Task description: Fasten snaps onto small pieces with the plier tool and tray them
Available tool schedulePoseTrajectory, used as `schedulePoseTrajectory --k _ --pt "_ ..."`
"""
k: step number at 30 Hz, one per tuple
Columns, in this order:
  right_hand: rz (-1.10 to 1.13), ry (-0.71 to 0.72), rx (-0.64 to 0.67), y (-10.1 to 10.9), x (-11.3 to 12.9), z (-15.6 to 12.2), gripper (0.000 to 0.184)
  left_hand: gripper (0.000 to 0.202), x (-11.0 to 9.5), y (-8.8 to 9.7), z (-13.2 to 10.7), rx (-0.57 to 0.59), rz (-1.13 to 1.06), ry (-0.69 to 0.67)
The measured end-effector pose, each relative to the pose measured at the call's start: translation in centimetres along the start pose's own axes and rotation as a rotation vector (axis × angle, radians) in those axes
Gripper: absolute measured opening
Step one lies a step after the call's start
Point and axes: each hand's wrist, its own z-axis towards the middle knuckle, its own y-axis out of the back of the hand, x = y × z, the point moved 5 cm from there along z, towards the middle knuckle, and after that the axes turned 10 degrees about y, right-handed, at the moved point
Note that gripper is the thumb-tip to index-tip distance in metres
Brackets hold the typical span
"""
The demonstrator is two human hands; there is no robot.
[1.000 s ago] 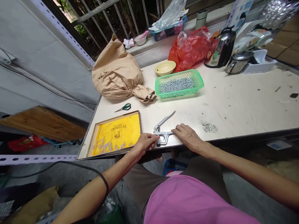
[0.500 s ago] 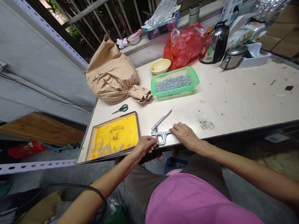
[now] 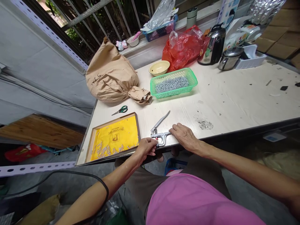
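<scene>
Grey metal snap-fastener pliers lie at the table's front edge, their upper lever raised and the jaws apart, with a red part at the jaw. My right hand grips the end of the lower handle. At the jaw end, my left hand has thumb and fingers pinched together; whatever sits between the fingertips is too small to make out. Left of that hand lies a shallow tray lined with a yellow printed sheet. Several small metal pieces are scattered along the tray's near side.
Behind the pliers stands a green basket full of small metal parts. Scissors, a brown paper sack, a cream bowl, a red plastic bag, a kettle and a steel lidded pot are also on the table.
The whole view has shifted slightly. My left fingertips have moved a little at the jaw end; my right hand stays on the handle and the lever remains raised.
</scene>
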Motion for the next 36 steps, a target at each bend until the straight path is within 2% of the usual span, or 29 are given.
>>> schedulePoseTrajectory --k 6,10,13,15,19,21,23,25,33,35,36 --pt "-0.027 -0.017 0.001 0.1 0.2 0.1 0.013 0.018 0.2 0.2 0.4 0.021 -0.031 0.089" --pt "-0.053 -0.048 0.047 -0.2 0.3 0.1 0.012 0.016 -0.2 0.1 0.3 0.092 0.014 0.118" --pt "0.007 -0.032 0.087 0.0 -0.5 0.4 0.011 0.017 -0.3 0.1 0.2 0.085 0.026 0.119" --pt "0.052 0.024 0.106 0.4 -1.4 1.2 0.027 0.017 -0.3 0.1 0.3 0.081 0.030 0.117" --pt "0.045 0.121 0.184 0.6 -4.1 3.9 0.090 0.016 0.0 0.1 0.6 0.074 0.032 0.110" --pt "0.055 0.158 0.283 0.2 -5.1 5.3 0.101 0.016 0.1 0.1 0.7 0.067 0.030 0.113" --pt "0.065 0.197 0.357 -0.1 -5.4 6.2 0.100 0.016 0.2 0.1 0.7 0.061 0.025 0.116" --pt "0.054 0.213 0.371 -0.2 -5.3 6.7 0.094 0.016 0.1 0.0 0.4 0.053 0.021 0.113" --pt "0.001 0.186 0.279 0.1 -3.9 4.7 0.057 0.020 -0.1 -0.1 -0.2 0.010 0.059 0.093" --pt "0.024 0.192 0.247 0.5 -3.4 4.0 0.048 0.021 0.0 0.3 -0.5 -0.072 0.170 -0.003" --pt "0.039 0.193 0.231 0.8 -3.1 3.7 0.045 0.022 -0.2 0.5 -0.7 -0.155 0.263 -0.109"
